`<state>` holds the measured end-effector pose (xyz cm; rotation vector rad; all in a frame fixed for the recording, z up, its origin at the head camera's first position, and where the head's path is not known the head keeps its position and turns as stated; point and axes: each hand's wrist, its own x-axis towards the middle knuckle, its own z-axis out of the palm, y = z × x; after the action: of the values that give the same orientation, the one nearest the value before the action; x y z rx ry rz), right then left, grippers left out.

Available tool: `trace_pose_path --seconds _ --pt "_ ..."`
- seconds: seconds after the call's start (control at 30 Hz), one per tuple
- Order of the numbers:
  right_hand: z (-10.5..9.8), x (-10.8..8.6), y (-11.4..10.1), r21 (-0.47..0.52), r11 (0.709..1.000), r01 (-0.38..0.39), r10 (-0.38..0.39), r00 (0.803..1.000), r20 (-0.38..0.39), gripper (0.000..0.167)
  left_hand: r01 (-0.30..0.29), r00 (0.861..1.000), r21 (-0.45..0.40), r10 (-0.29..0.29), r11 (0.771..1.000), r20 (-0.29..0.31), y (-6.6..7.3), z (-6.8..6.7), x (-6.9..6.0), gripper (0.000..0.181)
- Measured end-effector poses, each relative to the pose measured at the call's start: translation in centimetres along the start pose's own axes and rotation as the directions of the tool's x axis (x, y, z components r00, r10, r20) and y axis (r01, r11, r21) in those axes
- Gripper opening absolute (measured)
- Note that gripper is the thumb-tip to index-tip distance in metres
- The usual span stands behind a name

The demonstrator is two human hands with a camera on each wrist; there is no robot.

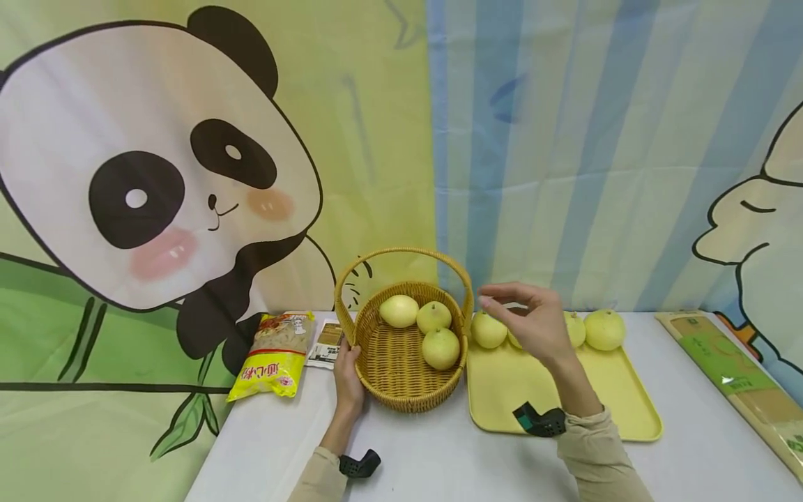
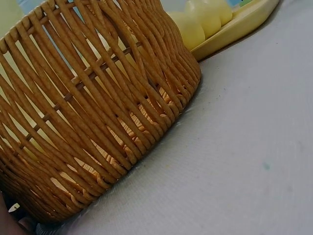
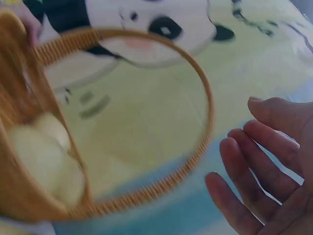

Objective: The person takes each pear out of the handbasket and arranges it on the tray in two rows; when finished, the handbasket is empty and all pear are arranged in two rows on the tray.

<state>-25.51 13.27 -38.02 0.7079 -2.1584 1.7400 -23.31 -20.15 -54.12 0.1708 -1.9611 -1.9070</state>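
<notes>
A woven wicker basket (image 1: pixel 389 359) with a tall hoop handle stands on the table, with three pale yellow-green round fruits (image 1: pixel 441 348) that look like pears in it. My left hand (image 1: pixel 347 380) holds the basket's left side, thumb near the rim. The left wrist view shows mostly the basket's wicker wall (image 2: pixel 98 98). To the right of the basket, my right hand (image 1: pixel 533 322) hovers over the yellow tray (image 1: pixel 514 390), holding nothing. Its fingers (image 3: pixel 239 156) are apart and loosely bent in the right wrist view. Along the tray's far edge sit several more such fruits (image 1: pixel 605 330), partly hidden by that hand.
Left of the basket lie a yellow food packet (image 1: pixel 271 355) and a smaller white-and-brown sachet (image 1: pixel 326 344). A long flat green-and-tan package (image 1: pixel 728 376) lies at the right. Behind the white table (image 1: pixel 439 460) hangs a printed cloth (image 1: pixel 376 139) with a panda.
</notes>
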Motion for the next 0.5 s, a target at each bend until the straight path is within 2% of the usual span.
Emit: trace_pose_path --seconds 0.1,0.17,0.23,0.33,0.5 --pt "3.1 0.5 -0.4 0.021 1.0 -0.015 0.011 0.983 0.186 0.025 -0.014 1.0 -0.01 0.014 1.0 0.002 0.3 -0.2 0.1 0.059" --pt "5.1 1.1 -0.5 0.004 1.0 -0.019 0.017 0.952 0.304 0.032 -0.01 1.0 -0.01 0.01 1.0 -0.002 0.4 -0.3 0.1 0.059" --pt "6.8 1.8 -0.4 -0.032 0.999 -0.01 0.021 0.922 0.388 0.039 -0.001 1.0 0.0 0.001 1.0 0.001 0.4 -0.3 0.0 0.059" --pt "9.0 3.3 -0.2 -0.135 0.99 0.03 0.038 0.882 0.47 0.051 0.016 1.0 0.017 -0.016 1.0 -0.004 0.3 -0.2 -0.1 0.059" --pt "11.8 6.0 1.2 -0.346 0.934 0.089 0.108 0.853 0.511 0.069 0.011 1.0 0.004 -0.011 1.0 0.003 0.3 0.2 -0.3 0.058"
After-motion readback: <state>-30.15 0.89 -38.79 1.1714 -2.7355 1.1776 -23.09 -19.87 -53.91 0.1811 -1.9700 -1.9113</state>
